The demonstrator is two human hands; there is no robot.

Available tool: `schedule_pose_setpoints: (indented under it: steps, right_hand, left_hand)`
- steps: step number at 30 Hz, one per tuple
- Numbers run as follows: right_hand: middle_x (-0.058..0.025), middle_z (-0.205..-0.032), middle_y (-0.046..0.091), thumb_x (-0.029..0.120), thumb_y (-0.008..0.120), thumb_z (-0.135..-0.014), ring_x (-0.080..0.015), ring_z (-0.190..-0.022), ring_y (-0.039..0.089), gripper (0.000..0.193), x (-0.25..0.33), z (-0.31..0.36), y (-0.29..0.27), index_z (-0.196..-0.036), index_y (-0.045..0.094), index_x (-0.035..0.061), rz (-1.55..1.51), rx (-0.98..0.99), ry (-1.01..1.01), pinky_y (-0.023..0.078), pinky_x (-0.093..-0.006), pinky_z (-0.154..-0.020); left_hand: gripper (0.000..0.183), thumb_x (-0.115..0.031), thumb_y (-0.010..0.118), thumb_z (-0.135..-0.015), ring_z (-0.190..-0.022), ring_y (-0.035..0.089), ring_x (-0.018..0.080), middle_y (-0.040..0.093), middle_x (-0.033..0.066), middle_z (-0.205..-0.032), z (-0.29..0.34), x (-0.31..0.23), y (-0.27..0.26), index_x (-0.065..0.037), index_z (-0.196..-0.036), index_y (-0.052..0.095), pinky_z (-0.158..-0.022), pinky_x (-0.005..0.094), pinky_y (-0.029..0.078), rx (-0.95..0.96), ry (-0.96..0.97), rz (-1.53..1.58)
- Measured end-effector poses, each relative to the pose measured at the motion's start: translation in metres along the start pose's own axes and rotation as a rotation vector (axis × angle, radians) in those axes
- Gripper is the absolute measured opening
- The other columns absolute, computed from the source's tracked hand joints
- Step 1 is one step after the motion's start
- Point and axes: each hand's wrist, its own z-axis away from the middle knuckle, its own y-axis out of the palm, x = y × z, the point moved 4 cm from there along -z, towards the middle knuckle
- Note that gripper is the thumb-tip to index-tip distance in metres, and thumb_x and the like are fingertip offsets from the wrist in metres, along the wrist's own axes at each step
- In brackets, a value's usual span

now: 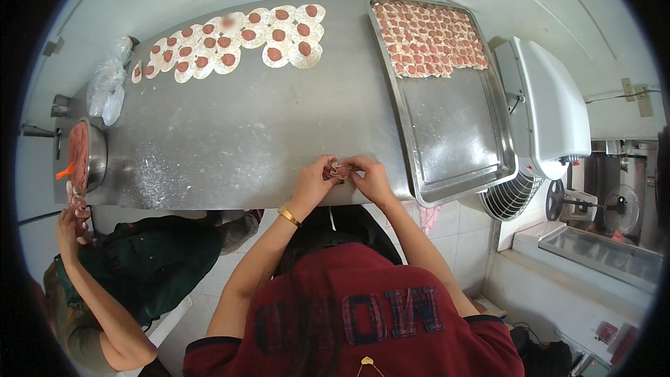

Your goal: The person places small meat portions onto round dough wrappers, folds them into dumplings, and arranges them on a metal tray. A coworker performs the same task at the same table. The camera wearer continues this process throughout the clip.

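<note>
Pinching a small dumpling (340, 171) between them, the left hand (315, 180) and right hand (371, 178) meet at the near edge of the steel table (244, 132), fingers of both curled tight around the piece so that only a sliver of pale wrapper and reddish filling shows. A gold bangle (289, 216) sits on the left wrist, just off the table's edge. The dumpling is held just above the table's near edge, close beside the near left corner of the tray (453, 132), which lies on the table's right end. Folded dumplings (429, 38) fill the tray's far part in tight rows; its near part is bare metal. On the far side of the table, round wrappers (234, 42) with a dab of red filling on each lie spread in overlapping rows. At the table's left end stands a metal bowl (94, 157) of red filling with an orange tool (65, 171) in it, and a clear plastic bag (108, 84) lies beyond the bowl. Below the table's left end, another person's hand (73, 213) is raised beside the bowl; whether it holds anything cannot be told. Past the tray, off the table's right end, stands a white machine (551, 105).
</note>
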Motion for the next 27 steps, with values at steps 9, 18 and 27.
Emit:
schedule_pose_setpoints:
  steps: [9,18,27]
  right_hand:
    - [-0.0142,-0.093,0.061,-0.011,0.060,-0.067,-0.0299,-0.087,0.064,0.036,0.010,0.007,-0.004,-0.101,0.061,-0.0001,-0.048,-0.003,-0.014,0.053,-0.0346,-0.075]
    - [-0.0135,-0.091,0.063,-0.013,0.059,-0.071,-0.0282,-0.083,0.065,0.031,0.032,0.012,-0.007,-0.097,0.063,0.0018,0.220,-0.133,-0.028,0.052,-0.0355,-0.072]
    - [-0.0124,-0.088,0.064,-0.006,0.060,-0.072,-0.0306,-0.082,0.063,0.028,0.051,0.025,-0.024,-0.097,0.065,0.0051,0.216,-0.120,-0.103,0.051,-0.0376,-0.073]
  left_hand:
    - [0.023,-0.005,0.071,-0.074,-0.079,0.069,0.0220,0.069,0.0134,-0.084,0.001,-0.002,-0.003,-0.001,-0.095,0.063,-0.067,0.0313,0.053,0.066,0.049,-0.056]
    - [0.022,-0.017,0.073,-0.074,-0.071,0.064,0.0321,0.065,0.0137,-0.074,-0.001,-0.005,0.005,-0.004,-0.081,0.057,-0.062,0.0400,0.050,-0.009,0.102,-0.171]
    - [0.031,-0.017,0.078,-0.069,-0.080,0.062,0.0291,0.061,0.0116,-0.081,0.003,-0.004,0.003,-0.004,-0.090,0.058,-0.063,0.0385,0.049,0.005,0.078,-0.215]
